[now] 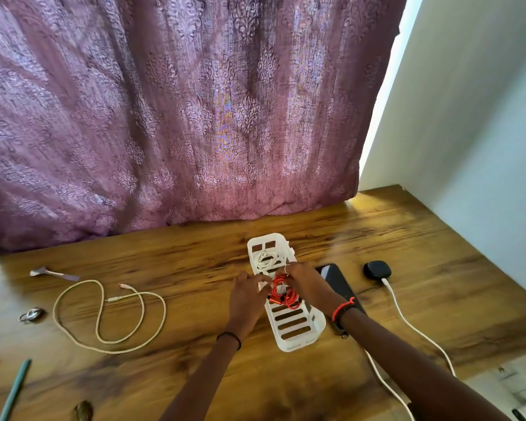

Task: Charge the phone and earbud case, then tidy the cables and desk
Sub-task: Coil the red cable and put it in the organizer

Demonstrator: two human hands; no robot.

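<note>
nearest: white charge lead (409, 322) crosses the bench (179, 375) from the near right edge, smooth round jacket, heading far-left to the earbud case. green pen (14, 388) lies at the near left edge.

mid: white tray (301, 340) is rigid plastic with a slotted floor and rounded corners. its long axis runs near-to-far, with the far end leaning a bit left. red cable (286, 296) is a tight glossy coil with a metallic plug, sitting mid-tray between the two hands. left hand (246, 296) is at the tray's left side, fingertips on the coil's left edge. blur there, so can't tell if it pinches or only steadies. right hand (305, 284) is over the right wall, fingers curled down onto the top of the coil — it has hold of it.

key relation: the loose beige cable (104, 314) lies on the bench well left of the tray. it's braided, sprawled in open loops, plugs near the middle of the sprawl. left hand is the nearer one. my read: that cable is the next to coil, a plain leftward reach.

phone (334, 278) lies flat just right of the tray — dark glass slab, partly hidden by the right wrist. earbud case (377, 268) sits further right, a matte black pebble with the lead plugged in. the tray's far end holds a white coil (266, 258). behind it all is a purple patterned curtain (195, 117).
</note>
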